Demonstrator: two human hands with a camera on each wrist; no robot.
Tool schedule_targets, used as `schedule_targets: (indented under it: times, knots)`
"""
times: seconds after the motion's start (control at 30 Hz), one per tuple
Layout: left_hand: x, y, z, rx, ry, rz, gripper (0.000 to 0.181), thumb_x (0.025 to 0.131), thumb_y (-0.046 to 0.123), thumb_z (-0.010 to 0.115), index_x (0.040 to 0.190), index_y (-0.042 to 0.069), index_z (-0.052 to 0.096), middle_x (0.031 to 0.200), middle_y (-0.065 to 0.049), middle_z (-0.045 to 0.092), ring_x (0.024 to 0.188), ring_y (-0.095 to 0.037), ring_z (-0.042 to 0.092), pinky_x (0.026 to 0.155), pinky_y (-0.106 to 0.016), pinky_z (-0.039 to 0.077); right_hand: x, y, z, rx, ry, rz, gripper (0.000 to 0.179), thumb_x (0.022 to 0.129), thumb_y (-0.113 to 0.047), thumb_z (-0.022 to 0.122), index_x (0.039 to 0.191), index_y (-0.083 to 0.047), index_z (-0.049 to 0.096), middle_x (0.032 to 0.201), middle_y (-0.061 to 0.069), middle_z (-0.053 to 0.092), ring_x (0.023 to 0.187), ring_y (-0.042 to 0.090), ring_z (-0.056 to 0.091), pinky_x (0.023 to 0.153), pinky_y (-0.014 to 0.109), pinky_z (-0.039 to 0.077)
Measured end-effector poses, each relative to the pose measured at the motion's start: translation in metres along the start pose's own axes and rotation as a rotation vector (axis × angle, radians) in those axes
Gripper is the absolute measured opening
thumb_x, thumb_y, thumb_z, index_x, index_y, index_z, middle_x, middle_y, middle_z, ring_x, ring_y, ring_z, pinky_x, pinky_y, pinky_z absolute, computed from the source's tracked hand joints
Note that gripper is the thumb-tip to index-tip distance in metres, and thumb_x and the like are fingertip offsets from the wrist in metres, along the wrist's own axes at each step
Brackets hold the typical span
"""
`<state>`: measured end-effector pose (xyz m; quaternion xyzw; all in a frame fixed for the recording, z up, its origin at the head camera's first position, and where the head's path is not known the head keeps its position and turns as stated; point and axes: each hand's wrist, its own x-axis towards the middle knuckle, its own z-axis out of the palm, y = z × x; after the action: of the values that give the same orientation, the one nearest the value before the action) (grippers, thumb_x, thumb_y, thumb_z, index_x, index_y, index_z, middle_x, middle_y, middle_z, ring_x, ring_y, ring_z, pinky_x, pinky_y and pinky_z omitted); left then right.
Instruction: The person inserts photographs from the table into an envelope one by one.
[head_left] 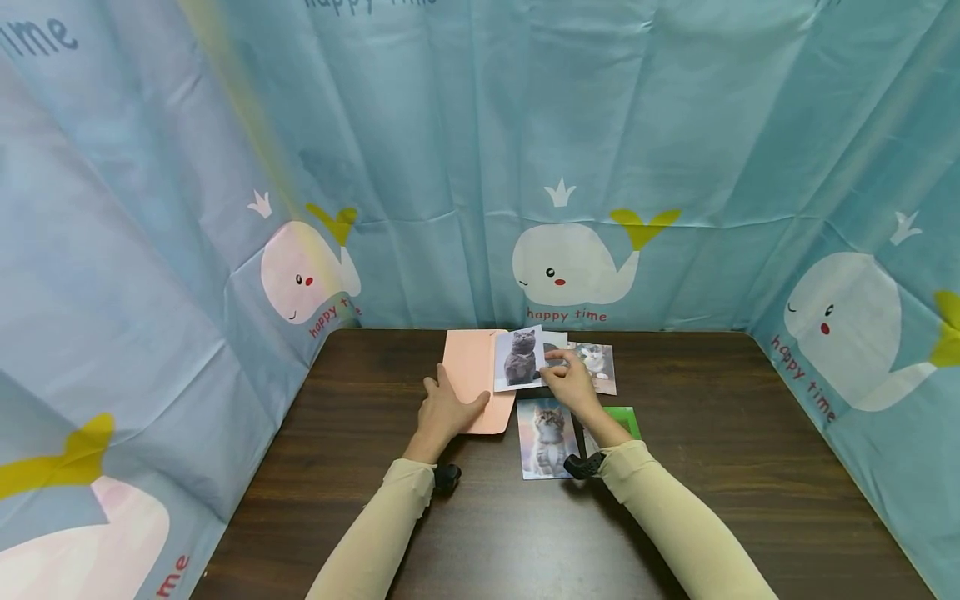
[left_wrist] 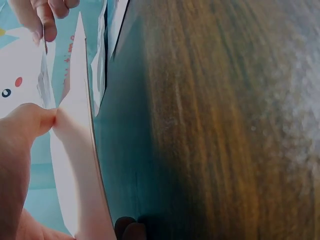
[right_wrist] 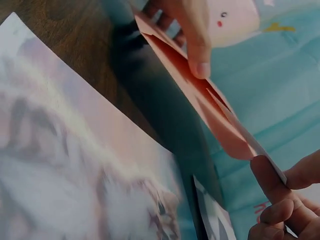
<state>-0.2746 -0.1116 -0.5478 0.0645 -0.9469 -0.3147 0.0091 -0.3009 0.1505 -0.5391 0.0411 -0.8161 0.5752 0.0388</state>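
Observation:
My left hand (head_left: 441, 410) grips a pink paper folder (head_left: 467, 354), thumb across its front and fingertips showing behind it in the left wrist view. The folder is raised off the table on edge, and its pocket gapes in the right wrist view. With thumb and fingers my right hand (head_left: 572, 385) pinches the right edge of a grey cat photo card (head_left: 519, 357). In the head view the card overlaps the folder's right side. Seen from the right wrist, the card's far corner (right_wrist: 214, 96) lies at the pocket's mouth.
A kitten picture (head_left: 547, 437) lies on the dark wooden table (head_left: 690, 467) below the right hand. Another cat photo (head_left: 603, 367) is behind that hand, and a green-edged card (head_left: 628, 421) shows partly under the forearm. A blue whale-print curtain (head_left: 450, 167) encloses the table.

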Motion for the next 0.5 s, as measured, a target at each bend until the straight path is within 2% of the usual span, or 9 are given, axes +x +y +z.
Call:
schedule_targets:
  times: [0.17, 0.23, 0.33, 0.5]
  knots:
    - [0.000, 0.000, 0.000, -0.007, 0.006, 0.008, 0.125, 0.086, 0.068, 0.076, 0.171, -0.001, 0.014, 0.149, -0.035, 0.037, 0.104, -0.055, 0.066, 0.093, -0.062, 0.056, 0.003, -0.002, 0.011, -0.002, -0.006, 0.000, 0.035, 0.103, -0.008, 0.070, 0.136, 0.001, 0.063, 0.104, 0.024, 0.079, 0.064, 0.017, 0.057, 0.057, 0.029, 0.038]
    - [-0.001, 0.000, 0.000, -0.010, 0.008, 0.011, 0.125, 0.085, 0.067, 0.076, 0.170, -0.001, 0.014, 0.148, -0.035, 0.037, 0.104, -0.056, 0.066, 0.093, -0.062, 0.056, 0.004, -0.003, 0.016, -0.006, -0.012, -0.006, 0.036, 0.103, -0.009, 0.071, 0.136, 0.001, 0.063, 0.105, 0.024, 0.079, 0.070, 0.020, 0.064, 0.059, 0.029, 0.041]
    - [-0.001, 0.000, -0.001, -0.013, 0.011, 0.014, 0.125, 0.085, 0.066, 0.077, 0.170, -0.002, 0.015, 0.148, -0.036, 0.037, 0.105, -0.056, 0.066, 0.093, -0.063, 0.056, 0.004, -0.005, 0.024, -0.015, -0.016, -0.014, 0.036, 0.103, -0.010, 0.072, 0.136, 0.001, 0.063, 0.100, 0.022, 0.080, 0.072, 0.019, 0.066, 0.060, 0.029, 0.044]
    - [-0.001, -0.002, 0.000, -0.006, 0.012, 0.015, 0.126, 0.085, 0.066, 0.078, 0.170, -0.003, 0.015, 0.148, -0.036, 0.037, 0.109, -0.057, 0.065, 0.095, -0.064, 0.056, 0.008, -0.006, 0.034, -0.006, -0.020, -0.041, 0.034, 0.101, -0.009, 0.072, 0.133, 0.003, 0.064, 0.086, 0.020, 0.078, 0.059, 0.010, 0.054, 0.056, 0.026, 0.040]
